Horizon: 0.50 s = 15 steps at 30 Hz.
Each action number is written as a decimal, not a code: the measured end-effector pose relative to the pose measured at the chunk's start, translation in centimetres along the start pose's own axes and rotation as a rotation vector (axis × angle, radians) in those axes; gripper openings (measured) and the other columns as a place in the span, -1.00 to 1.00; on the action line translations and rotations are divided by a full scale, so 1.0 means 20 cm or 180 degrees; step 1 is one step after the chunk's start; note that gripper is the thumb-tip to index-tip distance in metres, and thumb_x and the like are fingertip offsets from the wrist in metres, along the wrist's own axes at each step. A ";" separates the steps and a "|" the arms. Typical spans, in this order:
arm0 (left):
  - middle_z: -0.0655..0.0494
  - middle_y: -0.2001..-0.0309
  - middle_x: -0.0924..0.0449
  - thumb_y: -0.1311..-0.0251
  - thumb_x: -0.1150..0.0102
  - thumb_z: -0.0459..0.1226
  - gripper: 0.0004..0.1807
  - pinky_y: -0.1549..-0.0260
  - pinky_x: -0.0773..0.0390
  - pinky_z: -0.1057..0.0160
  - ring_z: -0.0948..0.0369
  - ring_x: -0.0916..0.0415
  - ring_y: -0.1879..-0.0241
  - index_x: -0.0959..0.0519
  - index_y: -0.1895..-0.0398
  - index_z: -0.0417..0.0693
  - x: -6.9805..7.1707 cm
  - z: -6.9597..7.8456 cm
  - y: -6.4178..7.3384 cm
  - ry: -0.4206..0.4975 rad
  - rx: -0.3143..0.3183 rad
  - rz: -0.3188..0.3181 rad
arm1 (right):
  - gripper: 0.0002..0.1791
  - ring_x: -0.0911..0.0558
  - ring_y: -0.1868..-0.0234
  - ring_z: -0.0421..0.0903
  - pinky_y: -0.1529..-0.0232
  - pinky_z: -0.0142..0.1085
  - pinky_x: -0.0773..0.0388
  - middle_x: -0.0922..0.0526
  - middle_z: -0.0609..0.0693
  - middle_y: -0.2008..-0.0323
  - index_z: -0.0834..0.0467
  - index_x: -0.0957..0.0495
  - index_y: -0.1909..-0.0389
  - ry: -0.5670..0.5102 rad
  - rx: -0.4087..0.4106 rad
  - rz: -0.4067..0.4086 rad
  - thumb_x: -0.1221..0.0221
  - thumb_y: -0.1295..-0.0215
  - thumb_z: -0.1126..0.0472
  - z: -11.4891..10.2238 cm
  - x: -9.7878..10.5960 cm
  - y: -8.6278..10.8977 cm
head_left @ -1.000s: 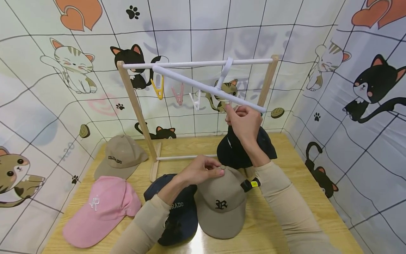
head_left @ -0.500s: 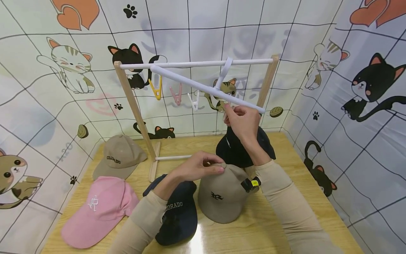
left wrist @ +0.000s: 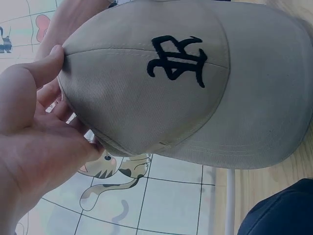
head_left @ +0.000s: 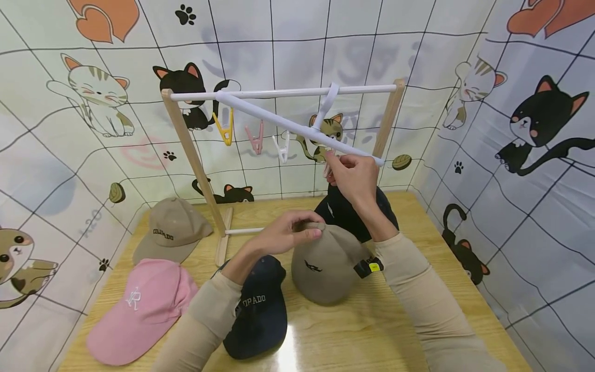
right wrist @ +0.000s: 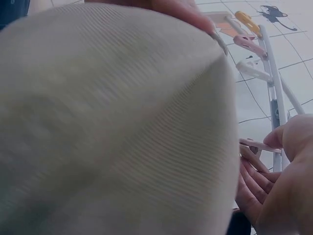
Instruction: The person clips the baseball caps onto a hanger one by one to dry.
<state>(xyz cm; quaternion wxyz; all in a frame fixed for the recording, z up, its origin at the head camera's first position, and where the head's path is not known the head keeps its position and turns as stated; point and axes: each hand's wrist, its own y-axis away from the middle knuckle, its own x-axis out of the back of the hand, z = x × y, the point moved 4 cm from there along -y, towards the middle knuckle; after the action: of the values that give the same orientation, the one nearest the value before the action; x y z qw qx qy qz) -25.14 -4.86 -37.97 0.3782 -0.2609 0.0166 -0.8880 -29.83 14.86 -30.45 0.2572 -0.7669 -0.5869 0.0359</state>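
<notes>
My left hand (head_left: 289, 233) pinches the top of a beige cap (head_left: 321, 274) with a dark embroidered emblem, its crown raised off the table. In the left wrist view the cap's brim (left wrist: 269, 88) points away from the hand. My right hand (head_left: 357, 178) is up at the low end of a tilted white hanger (head_left: 279, 121), pinching a pale pink clip (right wrist: 261, 145) there. Further along the hanger hang a yellow clip (head_left: 226, 132), a pink clip (head_left: 255, 139) and a white clip (head_left: 282, 149). The cap hides much of the right wrist view.
A wood-and-white rack (head_left: 195, 155) carries the hanger on its top bar. On the wooden table (head_left: 353, 341) lie a navy cap (head_left: 260, 320), a pink cap (head_left: 144, 305) and another beige cap (head_left: 172, 227). A black cap (head_left: 388, 212) is behind my right forearm.
My left hand has lifted the beige cap upward, and its front has tipped so the brim no longer shows in the head view. My right hand stays at the hanger's low end.
</notes>
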 end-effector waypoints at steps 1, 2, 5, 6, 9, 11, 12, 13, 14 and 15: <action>-0.03 -0.06 -0.75 -0.65 -0.27 -0.30 -0.79 -0.04 -0.59 0.25 0.17 -0.59 0.02 -0.75 -0.20 -0.11 0.01 0.00 0.00 0.0007 0.0020 0.0038 | -0.50 -0.84 0.52 -0.03 0.44 -0.38 -0.74 -0.85 0.22 0.46 0.21 -0.89 0.37 -0.0002 0.0003 -0.0003 -0.39 -0.56 -0.15 0.00 0.00 0.00; -0.04 -0.07 -0.75 -0.65 -0.27 -0.29 -0.78 -0.05 -0.60 0.24 0.16 -0.59 0.01 -0.74 -0.21 -0.11 0.01 0.01 -0.01 0.0016 0.0041 0.0071 | -0.49 -0.85 0.51 -0.02 0.44 -0.38 -0.74 -0.86 0.22 0.46 0.21 -0.90 0.36 0.0004 0.0003 -0.0006 -0.39 -0.56 -0.16 0.00 0.00 0.00; -0.07 -0.14 -0.73 -0.66 -0.24 -0.26 -0.74 -0.09 -0.61 0.20 0.14 -0.60 -0.03 -0.72 -0.25 -0.13 0.04 0.00 -0.02 0.0090 0.0118 0.0168 | -0.49 -0.86 0.49 0.03 0.43 -0.38 -0.75 -0.86 0.21 0.46 0.21 -0.91 0.33 0.0008 0.0015 -0.0008 -0.38 -0.56 -0.18 0.00 0.00 0.00; -0.07 -0.17 -0.72 -0.67 -0.22 -0.25 -0.73 -0.11 -0.61 0.19 0.15 -0.60 -0.04 -0.72 -0.27 -0.12 0.04 0.00 -0.02 0.0116 0.0147 0.0200 | -0.48 -0.86 0.49 0.03 0.43 -0.37 -0.75 -0.86 0.20 0.46 0.20 -0.91 0.33 0.0009 0.0020 -0.0008 -0.38 -0.56 -0.18 0.00 0.00 0.00; -0.07 -0.22 -0.71 -0.67 -0.20 -0.22 -0.71 -0.11 -0.59 0.18 0.16 -0.59 -0.05 -0.72 -0.27 -0.11 0.07 -0.01 -0.04 0.0123 0.0183 0.0318 | -0.47 -0.84 0.51 -0.04 0.42 -0.37 -0.74 -0.86 0.13 0.49 0.18 -0.91 0.35 0.0048 0.0038 -0.0005 -0.37 -0.56 -0.20 0.00 0.00 0.00; -0.09 -0.22 -0.71 -0.66 -0.19 -0.22 -0.71 -0.09 -0.58 0.18 0.16 -0.58 -0.04 -0.72 -0.25 -0.13 0.08 0.00 -0.06 0.0126 0.0169 0.0385 | -0.48 -0.82 0.53 -0.10 0.42 -0.37 -0.72 -0.85 0.08 0.52 0.16 -0.90 0.40 0.0079 0.0046 -0.0002 -0.37 -0.56 -0.19 0.00 0.00 0.00; -0.09 -0.21 -0.72 -0.66 -0.19 -0.22 -0.71 -0.08 -0.57 0.19 0.17 -0.58 -0.03 -0.72 -0.25 -0.13 0.09 0.00 -0.06 0.0121 0.0171 0.0416 | -0.48 -0.81 0.54 -0.12 0.42 -0.37 -0.71 -0.84 0.06 0.54 0.14 -0.90 0.42 0.0101 0.0050 -0.0003 -0.36 -0.56 -0.19 0.00 0.00 0.00; -0.10 -0.19 -0.72 -0.66 -0.19 -0.22 -0.71 -0.07 -0.56 0.19 0.17 -0.57 -0.01 -0.72 -0.24 -0.15 0.10 0.00 -0.07 0.0126 0.0161 0.0437 | -0.48 -0.80 0.55 -0.13 0.43 -0.36 -0.70 -0.83 0.05 0.55 0.13 -0.89 0.45 0.0119 0.0054 -0.0009 -0.35 -0.56 -0.19 0.00 0.00 0.00; -0.12 -0.17 -0.72 -0.65 -0.19 -0.24 -0.71 -0.05 -0.55 0.19 0.16 -0.56 0.01 -0.72 -0.24 -0.17 0.10 0.00 -0.08 0.0159 0.0149 0.0460 | -0.47 -0.79 0.55 -0.12 0.43 -0.35 -0.69 -0.83 0.06 0.56 0.11 -0.88 0.48 0.0137 0.0059 -0.0020 -0.34 -0.57 -0.18 0.00 0.00 0.00; -0.11 -0.17 -0.72 -0.65 -0.19 -0.24 -0.71 -0.05 -0.55 0.19 0.17 -0.56 0.00 -0.72 -0.24 -0.17 0.11 0.00 -0.08 0.0188 0.0150 0.0490 | -0.47 -0.78 0.56 -0.11 0.44 -0.34 -0.69 -0.82 0.07 0.56 0.10 -0.88 0.49 0.0152 0.0063 -0.0037 -0.32 -0.57 -0.18 -0.01 0.00 0.00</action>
<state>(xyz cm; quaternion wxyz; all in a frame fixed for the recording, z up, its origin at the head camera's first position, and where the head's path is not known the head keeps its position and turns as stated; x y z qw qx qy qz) -27.59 -5.21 -36.65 0.4508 -0.2235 0.0268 -0.8638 -29.75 14.73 -30.41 0.2790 -0.7615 -0.5846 0.0219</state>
